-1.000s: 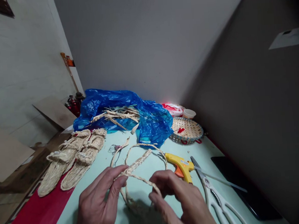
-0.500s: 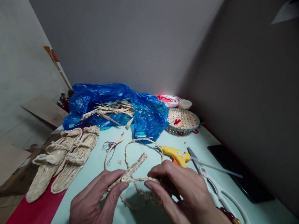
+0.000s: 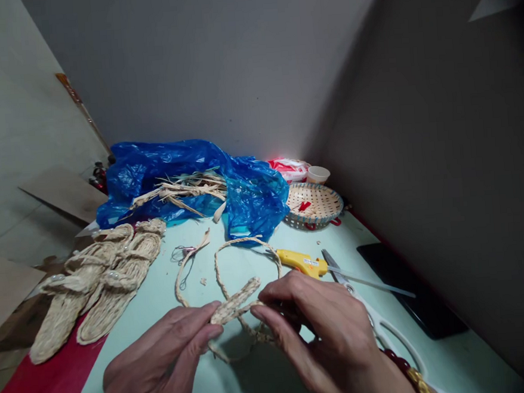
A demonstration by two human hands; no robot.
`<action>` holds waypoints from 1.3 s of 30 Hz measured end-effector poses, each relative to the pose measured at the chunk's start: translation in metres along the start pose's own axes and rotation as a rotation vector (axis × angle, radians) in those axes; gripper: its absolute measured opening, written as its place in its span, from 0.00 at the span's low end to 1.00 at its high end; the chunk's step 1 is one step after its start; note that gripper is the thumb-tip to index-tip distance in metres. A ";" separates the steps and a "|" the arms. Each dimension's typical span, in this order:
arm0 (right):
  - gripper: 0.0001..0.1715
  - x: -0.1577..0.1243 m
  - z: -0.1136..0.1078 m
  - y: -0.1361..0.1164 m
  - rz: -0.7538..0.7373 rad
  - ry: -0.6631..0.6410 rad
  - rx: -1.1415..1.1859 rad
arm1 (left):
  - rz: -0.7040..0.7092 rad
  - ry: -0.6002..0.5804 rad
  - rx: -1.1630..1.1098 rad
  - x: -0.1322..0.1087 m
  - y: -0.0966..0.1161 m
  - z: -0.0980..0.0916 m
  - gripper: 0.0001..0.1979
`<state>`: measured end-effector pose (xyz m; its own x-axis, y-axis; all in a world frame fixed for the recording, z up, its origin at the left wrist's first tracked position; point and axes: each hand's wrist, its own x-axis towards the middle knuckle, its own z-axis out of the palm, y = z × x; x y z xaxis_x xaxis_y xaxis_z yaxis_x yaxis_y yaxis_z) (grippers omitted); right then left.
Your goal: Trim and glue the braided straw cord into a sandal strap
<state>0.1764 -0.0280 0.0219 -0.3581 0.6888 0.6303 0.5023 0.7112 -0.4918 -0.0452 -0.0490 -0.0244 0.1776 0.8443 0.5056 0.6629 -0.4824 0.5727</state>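
Between thumb and fingers, my left hand (image 3: pixel 161 359) pinches a flat woven straw piece (image 3: pixel 234 302) that tilts up to the right. Close beside it, my right hand (image 3: pixel 325 330) is closed on a thin braided straw cord (image 3: pixel 217 265), right where the cord meets the piece. The rest of that cord loops loosely over the table, and a frayed end lies at the left. Behind my right hand lie a yellow glue gun (image 3: pixel 301 262) with a long clear glue stick and white-handled scissors (image 3: pixel 378 320), partly covered by the hand.
Straw slippers (image 3: pixel 111 291) with pearl-like beads lie at the left table edge. A blue plastic bag (image 3: pixel 257 203) with dry straw strips (image 3: pixel 190 189) lies at the back. A woven basket (image 3: pixel 320 201) and a white cup (image 3: pixel 318 174) stand behind; a black phone-like slab (image 3: pixel 412 294) lies right.
My hands have come closer together, and the right fingers now sit against the woven piece, shortening the cord stretch between them. The whole view has shifted slightly.
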 end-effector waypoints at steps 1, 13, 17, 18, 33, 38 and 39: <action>0.03 0.000 0.000 0.001 0.001 -0.002 0.002 | -0.015 0.023 -0.014 -0.002 0.001 0.002 0.12; 0.02 -0.002 0.001 0.006 0.072 0.013 0.040 | -0.142 0.241 -0.150 -0.010 0.014 0.020 0.10; 0.04 -0.003 0.001 0.012 0.124 -0.001 0.072 | -0.150 0.225 -0.184 -0.008 0.018 0.020 0.11; 0.05 -0.003 0.002 0.014 0.132 -0.001 0.076 | -0.149 0.234 -0.179 -0.008 0.019 0.020 0.11; 0.07 0.003 -0.007 0.024 0.108 -0.165 0.169 | 0.043 0.009 0.103 0.000 -0.001 0.007 0.10; 0.06 0.002 -0.006 0.021 0.088 -0.174 0.190 | -0.008 0.059 0.072 0.001 0.008 0.014 0.11; 0.05 0.001 -0.005 0.020 0.084 -0.179 0.197 | 0.000 0.057 0.058 0.001 0.009 0.015 0.13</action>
<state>0.1898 -0.0135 0.0158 -0.4637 0.7481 0.4747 0.3802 0.6519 -0.6561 -0.0280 -0.0487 -0.0286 0.1371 0.8285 0.5429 0.7043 -0.4669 0.5347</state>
